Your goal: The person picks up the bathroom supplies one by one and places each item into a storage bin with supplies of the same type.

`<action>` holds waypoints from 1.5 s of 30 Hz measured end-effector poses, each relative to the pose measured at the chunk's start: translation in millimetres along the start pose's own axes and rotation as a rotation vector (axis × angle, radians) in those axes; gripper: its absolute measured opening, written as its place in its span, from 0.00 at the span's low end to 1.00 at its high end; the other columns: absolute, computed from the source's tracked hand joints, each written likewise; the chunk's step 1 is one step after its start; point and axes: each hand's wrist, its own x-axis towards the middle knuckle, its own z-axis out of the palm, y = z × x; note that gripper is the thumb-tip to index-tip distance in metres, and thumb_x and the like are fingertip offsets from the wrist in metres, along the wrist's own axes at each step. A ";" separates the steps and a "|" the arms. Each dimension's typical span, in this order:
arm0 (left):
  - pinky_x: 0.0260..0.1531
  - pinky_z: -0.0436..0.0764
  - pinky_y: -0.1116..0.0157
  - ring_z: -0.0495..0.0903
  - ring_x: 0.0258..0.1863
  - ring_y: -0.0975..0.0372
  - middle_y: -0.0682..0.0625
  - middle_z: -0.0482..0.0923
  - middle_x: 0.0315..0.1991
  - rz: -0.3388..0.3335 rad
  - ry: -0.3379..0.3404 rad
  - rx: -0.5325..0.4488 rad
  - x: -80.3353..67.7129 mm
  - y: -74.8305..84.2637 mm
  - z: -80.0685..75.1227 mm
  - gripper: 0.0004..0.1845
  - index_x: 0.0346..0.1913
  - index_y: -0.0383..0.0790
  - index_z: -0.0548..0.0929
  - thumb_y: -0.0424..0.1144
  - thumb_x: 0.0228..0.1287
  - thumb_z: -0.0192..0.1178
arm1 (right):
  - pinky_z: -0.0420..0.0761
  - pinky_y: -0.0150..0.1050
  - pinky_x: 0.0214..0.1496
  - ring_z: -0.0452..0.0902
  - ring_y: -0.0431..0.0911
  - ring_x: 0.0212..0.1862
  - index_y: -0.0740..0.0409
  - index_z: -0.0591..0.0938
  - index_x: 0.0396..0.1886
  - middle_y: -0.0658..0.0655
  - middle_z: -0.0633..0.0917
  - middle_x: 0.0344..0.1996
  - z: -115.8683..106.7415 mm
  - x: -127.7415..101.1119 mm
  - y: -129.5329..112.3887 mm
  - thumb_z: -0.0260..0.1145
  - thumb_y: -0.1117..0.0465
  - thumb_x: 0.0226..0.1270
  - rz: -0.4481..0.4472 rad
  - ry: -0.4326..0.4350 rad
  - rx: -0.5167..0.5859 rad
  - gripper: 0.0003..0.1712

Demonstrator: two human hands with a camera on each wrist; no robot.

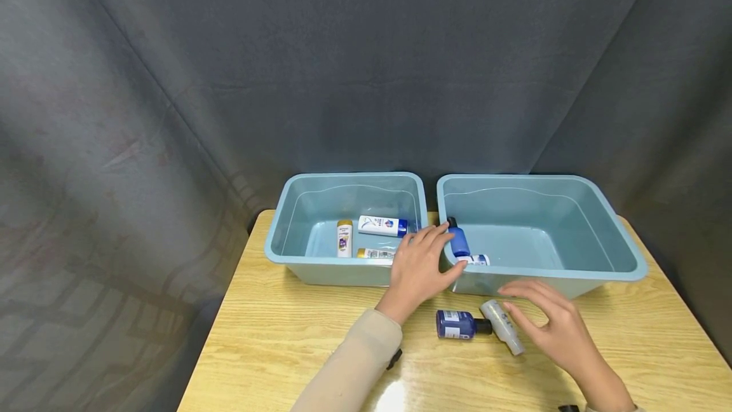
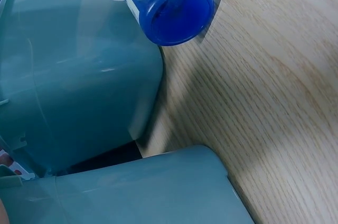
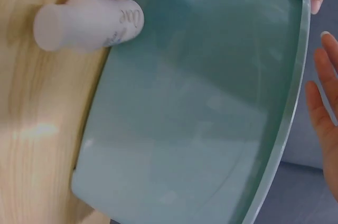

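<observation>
Two teal bins stand side by side at the back of the wooden table (image 1: 286, 348). My left hand (image 1: 450, 248) lies with straight fingers over the near left corner of the right bin (image 1: 623, 253), thumb at its rim. Its fingertips are beside a blue bottle (image 1: 459, 241) leaning inside that bin, with a small white bottle (image 1: 476, 260) next to it. My right hand (image 1: 515, 301) hovers with spread fingers over a pale grey bottle (image 1: 503, 326) (image 3: 90, 20) lying on the table. A dark blue bottle (image 1: 456, 324) (image 2: 169, 5) lies beside it.
The left bin (image 1: 286, 253) holds several small bottles (image 1: 382, 226). The bin walls (image 2: 79, 76) (image 3: 195, 102) fill both wrist views. A dark curtain hangs behind the table. Bare tabletop lies at the front left.
</observation>
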 end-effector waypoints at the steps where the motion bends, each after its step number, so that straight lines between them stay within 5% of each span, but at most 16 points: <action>1: 0.63 0.70 0.57 0.67 0.68 0.64 0.62 0.64 0.72 0.000 0.000 -0.002 0.0 -0.1 0.0 0.34 0.68 0.61 0.75 0.72 0.67 0.41 | 0.71 0.23 0.58 0.79 0.35 0.50 0.55 0.88 0.42 0.56 0.87 0.39 0.7 -1.4 -0.1 0.62 0.45 0.72 0.004 -0.006 0.006 0.19; 5: 0.63 0.70 0.56 0.67 0.68 0.64 0.63 0.64 0.72 0.002 -0.004 -0.009 0.0 -0.3 0.2 0.34 0.68 0.61 0.75 0.72 0.67 0.41 | 0.71 0.23 0.58 0.79 0.35 0.50 0.56 0.88 0.43 0.55 0.87 0.41 4.1 -7.5 -0.2 0.62 0.46 0.72 0.022 -0.018 0.017 0.19; 9: 0.63 0.70 0.56 0.67 0.68 0.64 0.63 0.63 0.72 0.001 -0.003 -0.008 -0.3 -0.3 0.3 0.34 0.67 0.61 0.75 0.72 0.67 0.41 | 0.70 0.22 0.58 0.78 0.34 0.50 0.53 0.87 0.44 0.53 0.87 0.42 6.2 -15.1 -1.4 0.72 0.58 0.63 0.080 -0.044 -0.005 0.10; 15: 0.63 0.70 0.56 0.67 0.68 0.64 0.63 0.63 0.73 -0.001 -0.007 -0.003 -0.3 0.0 0.4 0.34 0.68 0.61 0.74 0.72 0.67 0.41 | 0.68 0.20 0.59 0.78 0.33 0.51 0.52 0.87 0.44 0.52 0.86 0.43 11.0 -25.7 -3.3 0.77 0.76 0.43 0.166 -0.083 -0.040 0.26; 30: 0.63 0.70 0.55 0.67 0.68 0.64 0.62 0.64 0.72 0.005 0.011 -0.010 -0.3 -0.4 0.8 0.34 0.67 0.60 0.75 0.72 0.68 0.42 | 0.63 0.17 0.60 0.76 0.33 0.53 0.43 0.86 0.47 0.50 0.86 0.45 31.3 -45.7 -3.1 0.80 0.73 0.41 0.261 -0.141 -0.051 0.31; 45: 0.64 0.70 0.55 0.67 0.68 0.63 0.62 0.63 0.73 0.002 0.002 -0.009 -0.8 0.0 0.0 0.34 0.68 0.60 0.74 0.71 0.68 0.42 | 0.66 0.16 0.56 0.78 0.37 0.52 0.50 0.86 0.47 0.44 0.83 0.48 51.8 -59.1 -9.8 0.80 0.68 0.47 0.370 -0.248 -0.041 0.25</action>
